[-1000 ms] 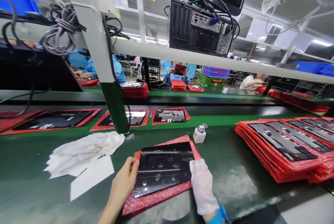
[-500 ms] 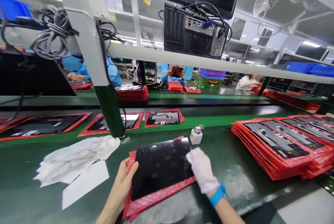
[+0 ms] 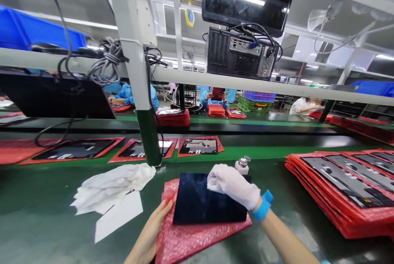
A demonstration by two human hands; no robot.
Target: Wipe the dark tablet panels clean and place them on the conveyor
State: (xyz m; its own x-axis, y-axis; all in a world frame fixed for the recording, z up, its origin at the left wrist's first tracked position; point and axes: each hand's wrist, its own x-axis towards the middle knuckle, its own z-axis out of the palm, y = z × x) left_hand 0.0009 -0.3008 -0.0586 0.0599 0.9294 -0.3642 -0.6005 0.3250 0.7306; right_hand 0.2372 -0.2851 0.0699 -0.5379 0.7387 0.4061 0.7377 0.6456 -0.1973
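Note:
A dark, glossy screen panel [image 3: 193, 206] lies face up on a red bubble-wrap bag [image 3: 184, 241] in front of me. My left hand [image 3: 150, 229], bare, grips the left edge of the bag, thumb on top. Over the upper middle of the panel is my right hand [image 3: 232, 185], in a white glove with a blue band at the wrist. Its fingers are curled down at the glass; whether they hold anything is hidden. Just behind that hand stands a small white pump bottle [image 3: 242, 168] with a metal top, partly covered by it.
Crumpled white cloths [image 3: 113, 186] and a white sheet [image 3: 119, 217] lie at the left. Stacked red bags with panels [image 3: 326, 210] fill the right side. More panels on red bags [image 3: 198, 146] line the green strip behind. A metal post [image 3: 149, 137] rises from the bench; people work beyond.
My right hand has moved from the panel's right edge leftward across its upper middle. The panel now sits further right on the bag, baring more red at the left. The camera view has shifted.

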